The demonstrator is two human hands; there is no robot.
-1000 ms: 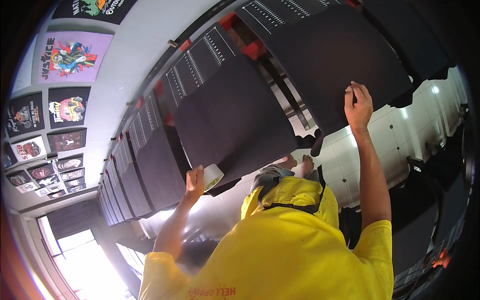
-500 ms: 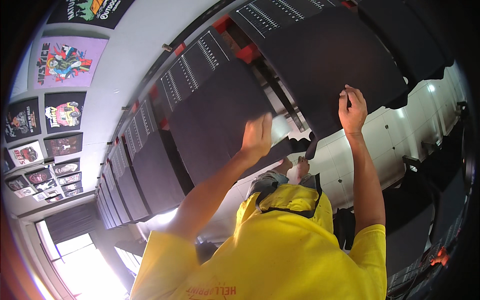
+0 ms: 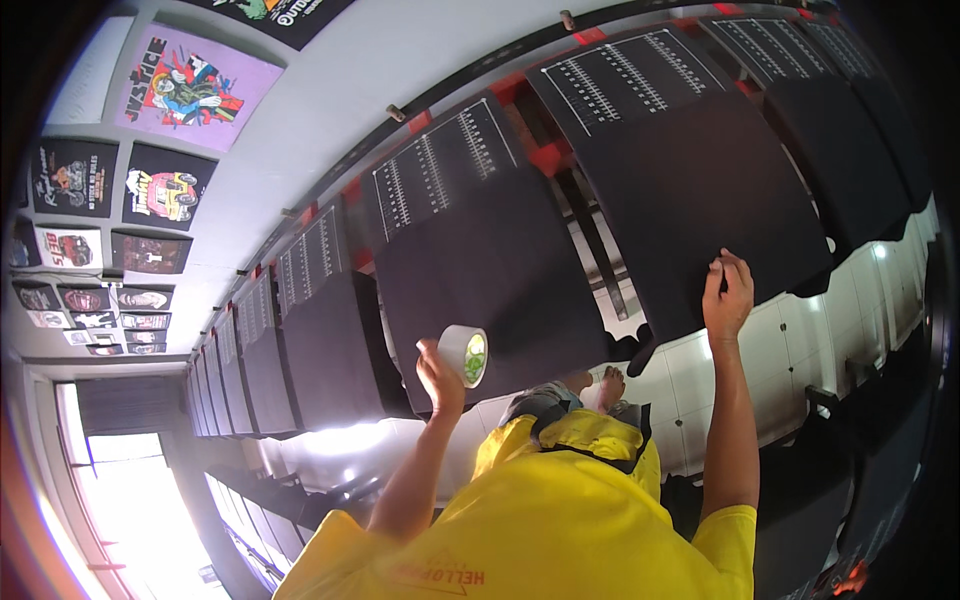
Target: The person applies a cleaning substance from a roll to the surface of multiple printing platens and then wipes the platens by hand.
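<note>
My left hand (image 3: 440, 383) is closed on a wide roll of pale tape (image 3: 456, 348), its round core with green and white inside turned to the right. It hangs over the front part of a black garment (image 3: 490, 265) stretched flat on a board. My right hand (image 3: 730, 305) has its fingers curled together at the front edge of another black garment (image 3: 685, 180), on the board to the right. Whatever its fingertips hold, if anything, is too small to make out.
Dark boards (image 3: 630, 75) with white ruler markings run in a long row from far left to right, several covered in black cloth. A dark rail (image 3: 440, 100) passes behind them. Printed pictures (image 3: 195, 90) hang on the left wall. Pale floor tiles (image 3: 690, 400) lie below.
My left hand has moved left and nearer to me with the tape roll, which was blurred before. The view has shifted, and my right hand keeps its curled shape by the right garment.
</note>
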